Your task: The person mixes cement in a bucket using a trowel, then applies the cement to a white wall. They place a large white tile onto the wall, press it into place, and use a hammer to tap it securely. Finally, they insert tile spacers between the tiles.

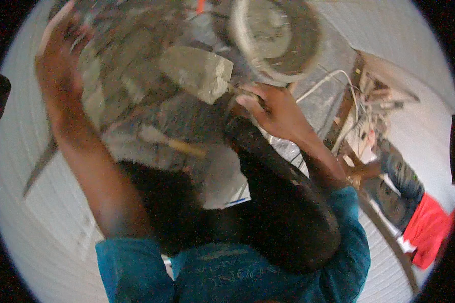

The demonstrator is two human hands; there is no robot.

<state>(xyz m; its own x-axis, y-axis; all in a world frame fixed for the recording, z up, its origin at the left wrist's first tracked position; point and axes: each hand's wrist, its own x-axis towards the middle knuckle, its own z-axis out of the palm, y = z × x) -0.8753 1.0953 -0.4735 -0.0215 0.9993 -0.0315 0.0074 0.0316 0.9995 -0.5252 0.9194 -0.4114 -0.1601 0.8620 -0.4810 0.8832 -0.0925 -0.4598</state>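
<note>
My right hand (275,108) grips the handle of a trowel (197,70) whose broad blade is coated with grey-green mortar. The blade points left, over a blurred surface smeared with the same mortar (111,86). At the far left my left hand (60,53) is raised beside that mortar, fingers apart and somewhat smeared by motion, with nothing seen in it. Just beyond the trowel stands a round bucket (243,43) with grey mortar inside. Nearer to me lies a tool with a wooden handle (187,148), its pale head blurred.
Between my dark-clothed legs is a pale sheet (222,182) with a blue pen-like stick at its edge. A white cable (333,76) loops at right near wooden pieces (384,96). Farther right is another person in a red top (429,224) and jeans.
</note>
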